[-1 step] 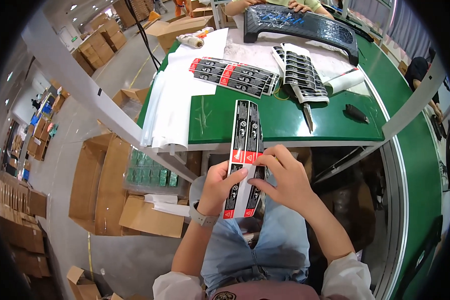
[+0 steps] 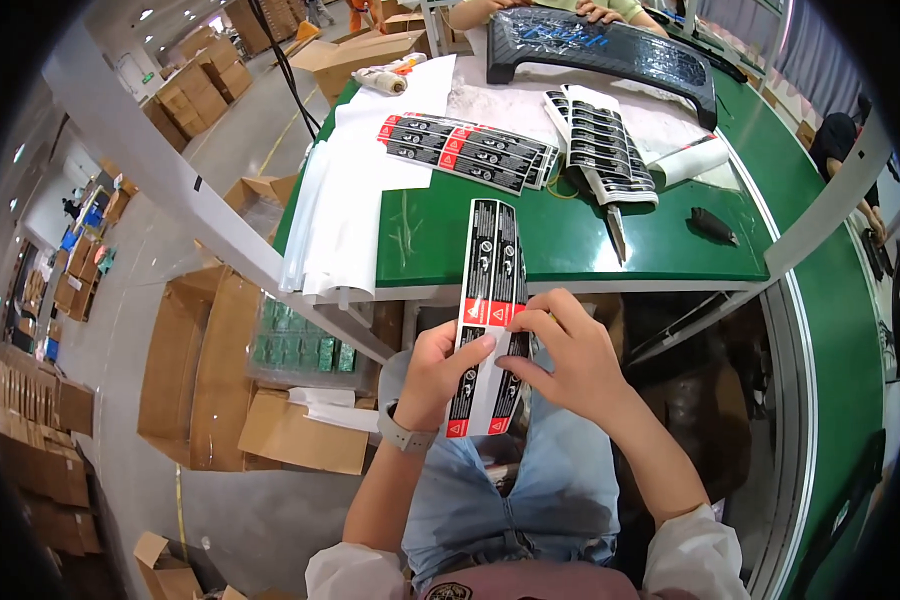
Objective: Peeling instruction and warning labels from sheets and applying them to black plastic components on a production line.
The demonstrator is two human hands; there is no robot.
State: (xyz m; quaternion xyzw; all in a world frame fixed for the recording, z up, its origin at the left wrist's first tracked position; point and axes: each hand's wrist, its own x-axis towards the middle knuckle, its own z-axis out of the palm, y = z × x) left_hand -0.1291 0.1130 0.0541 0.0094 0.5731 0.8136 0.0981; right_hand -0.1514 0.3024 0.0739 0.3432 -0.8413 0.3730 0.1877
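Note:
A long sheet of black-and-red warning labels [image 2: 482,285] stands over my lap, before the table's near edge. Its lower half has a bare white strip between the label columns. My left hand [image 2: 438,372] grips the sheet's left edge, thumb laid across the front. On the opposite side my right hand [image 2: 568,358] pinches the sheet's right edge between thumb and fingers, next to the red band. Some fingertips are hidden behind the sheet. More label sheets [image 2: 470,152] lie on the table beyond, beside a stack of black-and-white label sheets [image 2: 610,150] with a blade-like pointed thing [image 2: 616,235] under it.
The green table [image 2: 440,240] carries white paper rolls [image 2: 345,225], a small dark tool [image 2: 712,227] and a black plastic-wrapped panel [image 2: 600,50], which another person's hands touch. White frame posts [image 2: 170,160] flank me. Open cardboard boxes [image 2: 195,370] stand on the floor at left.

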